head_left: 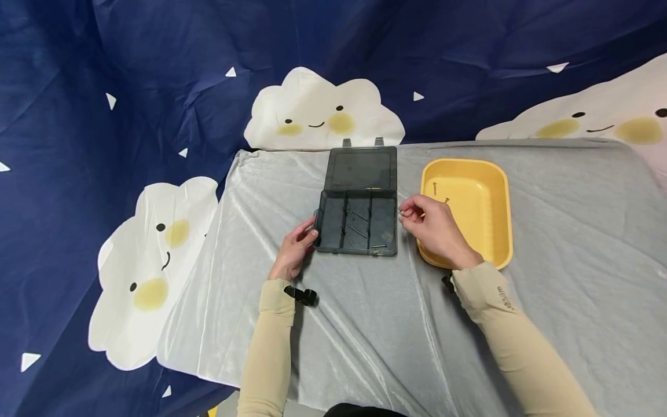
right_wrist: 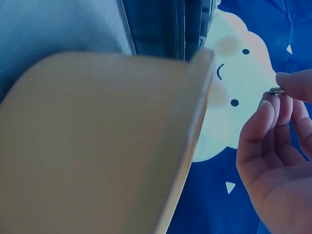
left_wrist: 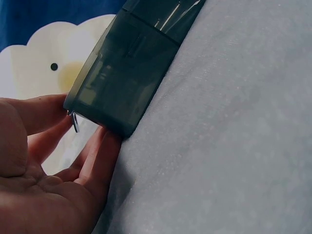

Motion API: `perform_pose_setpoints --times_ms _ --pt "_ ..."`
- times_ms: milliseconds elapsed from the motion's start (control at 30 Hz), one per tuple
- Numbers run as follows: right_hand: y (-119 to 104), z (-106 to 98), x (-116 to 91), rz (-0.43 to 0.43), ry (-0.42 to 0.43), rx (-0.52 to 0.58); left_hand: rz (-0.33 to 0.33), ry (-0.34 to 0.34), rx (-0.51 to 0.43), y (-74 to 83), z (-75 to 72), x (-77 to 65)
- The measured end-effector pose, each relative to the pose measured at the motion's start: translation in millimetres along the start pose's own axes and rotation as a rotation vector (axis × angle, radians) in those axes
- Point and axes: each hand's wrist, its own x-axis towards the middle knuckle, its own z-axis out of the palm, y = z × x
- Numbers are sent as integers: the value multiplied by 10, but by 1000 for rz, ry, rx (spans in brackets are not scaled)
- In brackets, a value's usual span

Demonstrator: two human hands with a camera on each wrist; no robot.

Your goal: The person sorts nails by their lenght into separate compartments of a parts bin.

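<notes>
Item: dark see-through case (head_left: 330,219), on the surface (head_left: 359,324), which is draped in grey cloth. Lid (head_left: 361,168) open toward the far side, two latches (head_left: 378,141) at its outer edge. Two dividers run from front to back.

Contents of case: several long screws (head_left: 355,231), lying at differing angles along the middle; one shorter screw (head_left: 379,246) near the front of the right-hand compartment.

Item: yellow tray (head_left: 501,217), just right of the case, rounded corners. Two screws (head_left: 435,189) visible inside, toward its left side, one partly behind the hand.

Left hand (head_left: 293,250): at the case's near left corner, thumb and fingers apart and holding the corner between them.

Right hand (head_left: 435,227): above the tray's left side, near the case's right wall. Thumb and fingers pinch a small metal piece (right_wrist: 276,90), mostly covered; from here I cannot tell its full shape.

Also noted: two beige sleeves (head_left: 268,359); black wrist device (head_left: 306,296) on the left; dark blue backdrop (head_left: 172,52) behind, printed with smiling clouds (head_left: 318,110) and small white triangles.
</notes>
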Motion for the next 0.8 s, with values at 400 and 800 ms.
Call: perform_pose_setpoints --times_ms 400,800 --pt "-58 216 51 -13 -55 -27 13 14 -9 -19 3 12" --pt "-42 358 90 -43 -98 -120 23 18 0 -22 5 14"
